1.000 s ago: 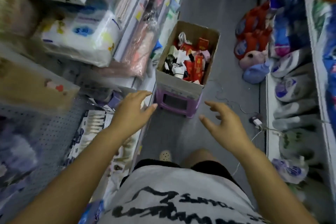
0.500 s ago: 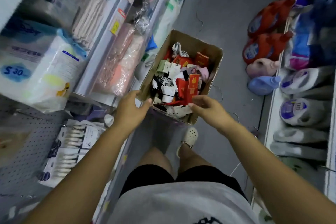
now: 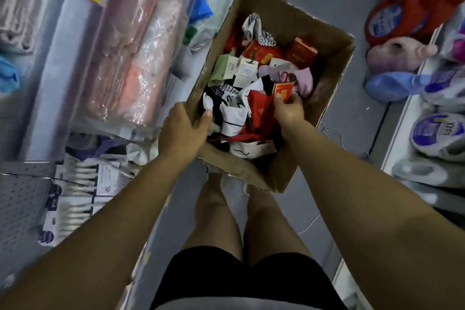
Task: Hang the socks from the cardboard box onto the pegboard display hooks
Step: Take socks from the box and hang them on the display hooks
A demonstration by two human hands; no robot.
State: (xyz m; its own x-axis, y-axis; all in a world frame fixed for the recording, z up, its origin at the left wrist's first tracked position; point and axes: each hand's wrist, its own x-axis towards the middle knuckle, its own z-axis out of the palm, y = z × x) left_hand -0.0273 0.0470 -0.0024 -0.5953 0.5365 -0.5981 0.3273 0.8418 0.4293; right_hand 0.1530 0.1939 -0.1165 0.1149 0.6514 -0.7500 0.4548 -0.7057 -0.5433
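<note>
Head view: the cardboard box (image 3: 254, 173) rim is gripped by the left hand (image 3: 180, 131), fingers curled; a red sock pack (image 3: 283, 90) is pinched by the right hand (image 3: 289, 111).

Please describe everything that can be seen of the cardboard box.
The cardboard box is brown, corrugated, open on top, just beyond the person's legs. Socks, red, white, black and pink, lie heaped in it. The left hand grips its left wall; the right hand reaches inside, pinching a red sock pack.
</note>
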